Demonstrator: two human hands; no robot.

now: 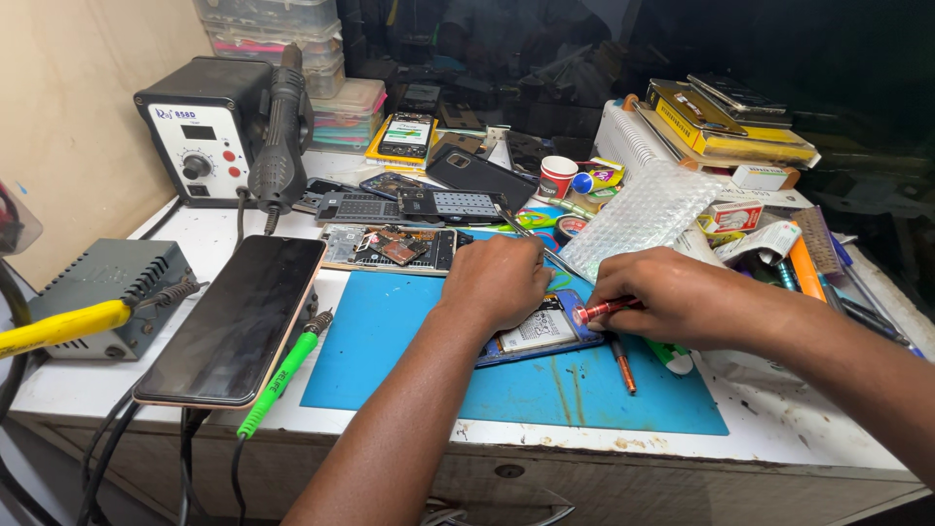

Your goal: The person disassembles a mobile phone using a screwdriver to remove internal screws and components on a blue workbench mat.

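Note:
An opened blue phone (pixel 542 332) lies on the blue work mat (pixel 390 341), its inner parts facing up. My left hand (pixel 497 278) rests on the phone's upper end and grips metal tweezers (pixel 514 222) that stick out toward the back. My right hand (pixel 672 297) is closed around a red-handled screwdriver (pixel 604 310), whose tip points left at the phone's right edge. A second small screwdriver (pixel 623 364) lies on the mat just below my right hand.
A large dark phone (pixel 234 319) lies face up at the left, beside a green-handled soldering iron (pixel 282 375). A hot-air station (pixel 209 127) stands at the back left, a grey power unit (pixel 107 292) at the far left. Phone parts, a bubble-wrap sheet (pixel 643 216) and boxes crowd the back and right.

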